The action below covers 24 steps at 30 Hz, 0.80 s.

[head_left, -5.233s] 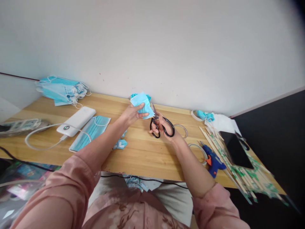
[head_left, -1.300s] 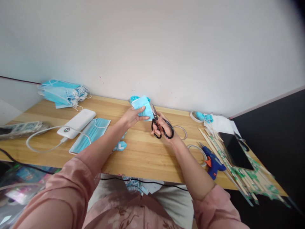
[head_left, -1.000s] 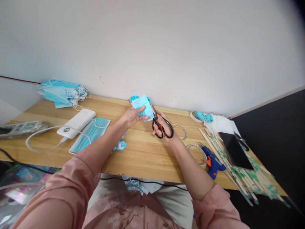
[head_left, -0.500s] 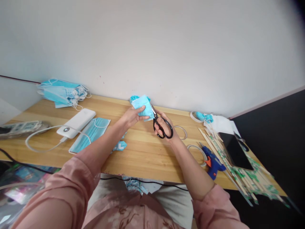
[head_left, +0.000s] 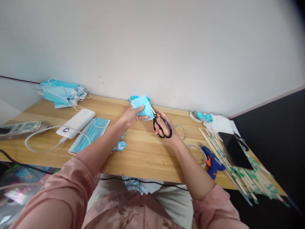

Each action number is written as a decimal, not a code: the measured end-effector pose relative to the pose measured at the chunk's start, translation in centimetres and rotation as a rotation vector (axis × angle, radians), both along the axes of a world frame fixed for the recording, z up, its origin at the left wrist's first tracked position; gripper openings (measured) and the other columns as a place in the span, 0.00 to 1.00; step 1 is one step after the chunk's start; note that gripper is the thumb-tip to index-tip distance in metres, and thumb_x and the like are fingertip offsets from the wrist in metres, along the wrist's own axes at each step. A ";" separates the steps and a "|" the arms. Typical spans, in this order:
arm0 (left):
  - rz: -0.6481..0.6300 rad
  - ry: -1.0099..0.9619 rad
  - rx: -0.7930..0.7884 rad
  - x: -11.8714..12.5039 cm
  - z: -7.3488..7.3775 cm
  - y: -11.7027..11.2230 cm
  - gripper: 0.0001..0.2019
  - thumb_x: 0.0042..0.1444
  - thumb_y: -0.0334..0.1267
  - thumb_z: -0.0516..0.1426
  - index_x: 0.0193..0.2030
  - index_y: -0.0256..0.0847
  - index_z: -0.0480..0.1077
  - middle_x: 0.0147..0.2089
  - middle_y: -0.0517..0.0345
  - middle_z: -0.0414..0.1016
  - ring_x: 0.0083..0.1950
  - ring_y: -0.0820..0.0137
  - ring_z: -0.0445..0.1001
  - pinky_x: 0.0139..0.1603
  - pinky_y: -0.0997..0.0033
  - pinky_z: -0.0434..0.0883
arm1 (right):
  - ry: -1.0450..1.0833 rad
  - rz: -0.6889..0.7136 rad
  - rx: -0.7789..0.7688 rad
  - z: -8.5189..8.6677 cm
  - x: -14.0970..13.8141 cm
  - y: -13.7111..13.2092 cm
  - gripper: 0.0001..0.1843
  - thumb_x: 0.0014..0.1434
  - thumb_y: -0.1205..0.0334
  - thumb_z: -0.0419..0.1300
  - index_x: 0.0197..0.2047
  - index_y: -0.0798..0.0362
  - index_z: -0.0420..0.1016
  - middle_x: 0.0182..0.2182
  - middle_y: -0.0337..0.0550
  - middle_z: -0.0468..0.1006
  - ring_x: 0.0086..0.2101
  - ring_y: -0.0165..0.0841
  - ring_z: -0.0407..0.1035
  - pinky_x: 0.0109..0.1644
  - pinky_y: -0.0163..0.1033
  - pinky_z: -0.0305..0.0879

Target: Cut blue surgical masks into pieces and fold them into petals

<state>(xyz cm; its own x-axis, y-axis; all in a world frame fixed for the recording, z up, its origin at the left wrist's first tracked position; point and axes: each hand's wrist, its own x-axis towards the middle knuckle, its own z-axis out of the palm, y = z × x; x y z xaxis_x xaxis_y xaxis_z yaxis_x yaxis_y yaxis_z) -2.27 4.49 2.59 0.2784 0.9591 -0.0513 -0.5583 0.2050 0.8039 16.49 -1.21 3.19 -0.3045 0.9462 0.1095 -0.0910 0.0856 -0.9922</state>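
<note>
My left hand (head_left: 132,116) pinches a folded light-blue mask piece (head_left: 142,105) and holds it up above the wooden table (head_left: 143,149). My right hand (head_left: 164,127) has its fingers through the black handles of a pair of scissors (head_left: 160,122). The blades point up and left into the right edge of the blue piece. A small blue cut-off (head_left: 119,145) lies on the table under my left forearm.
At the left lie a flat blue mask (head_left: 89,133), a white power bank (head_left: 75,123) with its cable, and a stack of masks (head_left: 62,92). At the right are a blue glue gun (head_left: 213,160), tape rings (head_left: 181,131), wooden sticks (head_left: 234,165) and a black phone (head_left: 234,149).
The scissor handles have drawn closer together since 1.3 s ago, and the blades have closed into the blue piece. My left hand has stayed where it was.
</note>
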 end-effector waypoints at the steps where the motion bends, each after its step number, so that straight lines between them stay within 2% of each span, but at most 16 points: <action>1: 0.005 0.001 0.001 0.0 0.0 0.0 0.14 0.50 0.36 0.69 0.42 0.36 0.76 0.44 0.51 0.81 0.40 0.65 0.81 0.37 0.65 0.83 | -0.004 0.008 -0.001 -0.1 0.1 0.1 0.42 0.58 0.39 0.63 0.66 0.56 0.59 0.16 0.23 0.64 0.12 0.20 0.51 0.21 0.31 0.67; 4: 0.023 -0.003 -0.002 -0.1 0.0 0.1 0.13 0.50 0.37 0.69 0.41 0.36 0.75 0.42 0.53 0.81 0.38 0.66 0.81 0.36 0.65 0.83 | -0.015 0.052 -0.016 -0.3 0.4 0.3 0.44 0.57 0.37 0.61 0.68 0.55 0.57 0.17 0.23 0.64 0.12 0.20 0.52 0.25 0.33 0.71; 8: 0.039 0.007 0.005 -0.1 0.1 0.1 0.16 0.49 0.37 0.70 0.42 0.37 0.75 0.42 0.54 0.81 0.38 0.66 0.81 0.36 0.64 0.83 | 0.001 0.141 -0.040 -0.7 0.9 0.6 0.51 0.54 0.31 0.60 0.71 0.52 0.51 0.20 0.24 0.66 0.14 0.20 0.55 0.37 0.39 0.76; 11: 0.040 0.021 0.016 -0.1 0.3 0.0 0.16 0.49 0.38 0.70 0.43 0.38 0.75 0.44 0.53 0.81 0.39 0.65 0.81 0.37 0.63 0.83 | 0.019 0.192 -0.049 -0.7 1.0 0.7 0.49 0.56 0.29 0.57 0.71 0.49 0.51 0.22 0.25 0.67 0.16 0.21 0.57 0.41 0.42 0.76; 16: 0.025 0.029 0.012 0.0 0.2 -0.1 0.14 0.50 0.37 0.69 0.42 0.37 0.75 0.40 0.54 0.81 0.36 0.68 0.81 0.38 0.63 0.83 | -0.008 0.193 -0.047 -0.4 1.1 0.6 0.48 0.56 0.31 0.59 0.71 0.47 0.52 0.22 0.26 0.67 0.16 0.23 0.58 0.41 0.43 0.75; 24: -0.023 0.065 0.035 0.3 -0.5 -0.2 0.19 0.47 0.40 0.71 0.44 0.35 0.75 0.41 0.49 0.81 0.37 0.64 0.81 0.36 0.63 0.82 | 0.001 0.205 -0.028 -0.5 1.2 0.6 0.45 0.59 0.34 0.58 0.71 0.49 0.51 0.22 0.27 0.68 0.16 0.24 0.59 0.40 0.44 0.75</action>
